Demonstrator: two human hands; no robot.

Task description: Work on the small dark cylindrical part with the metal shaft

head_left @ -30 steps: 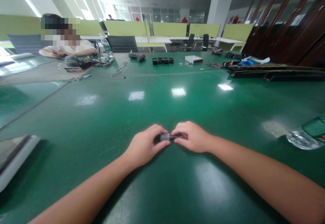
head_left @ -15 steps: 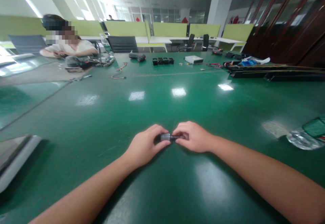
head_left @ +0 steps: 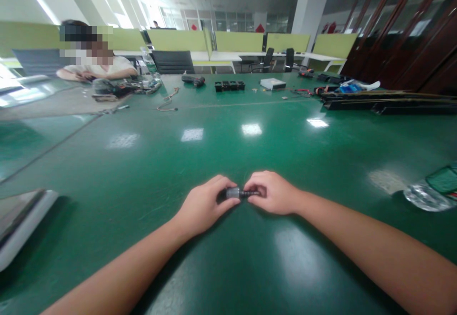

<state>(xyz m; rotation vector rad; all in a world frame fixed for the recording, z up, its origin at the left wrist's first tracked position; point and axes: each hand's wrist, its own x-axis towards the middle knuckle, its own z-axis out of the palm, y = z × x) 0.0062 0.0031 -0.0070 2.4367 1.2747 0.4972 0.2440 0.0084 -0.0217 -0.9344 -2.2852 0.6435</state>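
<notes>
Low at the middle of the green table (head_left: 221, 153), my left hand (head_left: 209, 200) has its thumb and fingers around a small cylinder (head_left: 233, 193), grey and partly see-through with a dark end. A thin dark ridged rod (head_left: 250, 193) sticks out from the cylinder's right side. The fingers of my right hand (head_left: 271, 192) are closed around the rod's right end, and its tip is partly hidden by them. Cylinder and rod lie in one line, roughly level, close over the tabletop.
A clear bottle (head_left: 428, 196) lies at the right edge. A flat grey-white object (head_left: 28, 219) is at the left. Black parts (head_left: 229, 86), a white box (head_left: 272, 84) and long black bars (head_left: 385, 103) lie farther back. A person (head_left: 96, 62) sits at the far left.
</notes>
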